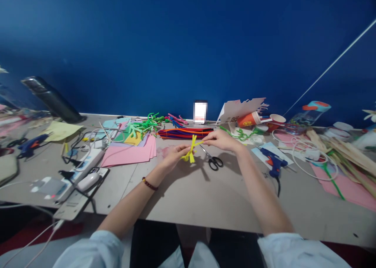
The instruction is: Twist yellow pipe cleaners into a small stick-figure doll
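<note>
Both hands work a yellow pipe cleaner bundle [191, 149] just above the grey table [188, 197]. My left hand [173, 157] pinches the bundle's lower knot, fingers closed. My right hand [221, 140] pinches one yellow strand at its upper right end and holds it out sideways. Black-handled scissors [213, 160] lie on the table right under my right hand. A stack of red, orange and dark pipe cleaners [183, 133] lies just behind the hands.
Pink paper sheets [129, 153] and green pipe cleaner shapes [143, 127] lie to the left, near a power strip [85, 164]. A blue glue gun [273, 162], an orange paper cup [248, 120] and wooden sticks [346, 150] sit to the right. A phone [200, 112] leans on the blue wall.
</note>
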{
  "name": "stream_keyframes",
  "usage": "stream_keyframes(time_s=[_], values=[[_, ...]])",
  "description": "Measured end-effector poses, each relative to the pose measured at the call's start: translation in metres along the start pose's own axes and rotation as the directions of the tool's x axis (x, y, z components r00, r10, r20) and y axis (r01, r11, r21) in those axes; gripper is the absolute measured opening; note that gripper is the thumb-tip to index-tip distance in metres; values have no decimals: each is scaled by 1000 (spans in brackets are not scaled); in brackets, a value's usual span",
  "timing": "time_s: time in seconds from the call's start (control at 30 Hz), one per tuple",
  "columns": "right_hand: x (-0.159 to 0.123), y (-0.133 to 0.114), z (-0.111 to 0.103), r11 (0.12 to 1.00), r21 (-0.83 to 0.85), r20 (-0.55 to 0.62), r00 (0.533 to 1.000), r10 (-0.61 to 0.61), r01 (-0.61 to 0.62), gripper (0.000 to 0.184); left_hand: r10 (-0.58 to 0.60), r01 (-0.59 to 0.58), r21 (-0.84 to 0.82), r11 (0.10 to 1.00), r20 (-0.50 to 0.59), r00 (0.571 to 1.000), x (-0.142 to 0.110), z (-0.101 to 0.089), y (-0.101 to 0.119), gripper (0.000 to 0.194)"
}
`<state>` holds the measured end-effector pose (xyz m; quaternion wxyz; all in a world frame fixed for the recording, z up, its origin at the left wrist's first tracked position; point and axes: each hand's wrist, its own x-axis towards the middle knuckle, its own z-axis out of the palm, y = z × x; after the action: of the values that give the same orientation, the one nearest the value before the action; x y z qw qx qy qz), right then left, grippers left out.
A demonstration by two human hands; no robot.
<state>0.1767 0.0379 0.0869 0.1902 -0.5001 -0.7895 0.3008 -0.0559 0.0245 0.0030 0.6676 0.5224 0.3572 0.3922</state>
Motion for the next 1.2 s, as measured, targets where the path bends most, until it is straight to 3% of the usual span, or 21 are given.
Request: stream_keyframes(time_s=[0.13,0.3,0.47,0.63,0.77,0.93,1.03,1.13,1.2], values=[[-2,-12,2,1000,-16,-25,999,-23,23,18,-7,7,-5,1000,-41,999,1,0,-4,31],[-3,-13,5,999,22,7,999,-37,37,20,-33,26,-106,994,-65,997,1,0,-1,34],[4,1,12,973,215,47,994,-100,87,28,23,-35,-198,979,-63,998,1,-1,3,37],[10,9,18,934,355,8,999,-48,42,31,82,-89,-220,971,-42,996,1,-4,2,37],[15,14,22,914,407,43,999,-29,9,30,113,-108,-148,983,26,993,-2,-3,4,39],[18,16,28,924,382,72,997,-10,-18,23,102,-133,173,976,176,979,-9,3,8,36],[17,8,28,967,253,16,1000,-14,10,17,160,-259,426,867,255,954,-10,6,10,30],[12,-4,27,994,100,-78,997,-26,34,12,277,-407,660,631,298,913,-10,8,9,19],[9,-12,28,998,28,-123,991,-45,48,11,332,-419,783,459,287,899,-8,7,7,11]])
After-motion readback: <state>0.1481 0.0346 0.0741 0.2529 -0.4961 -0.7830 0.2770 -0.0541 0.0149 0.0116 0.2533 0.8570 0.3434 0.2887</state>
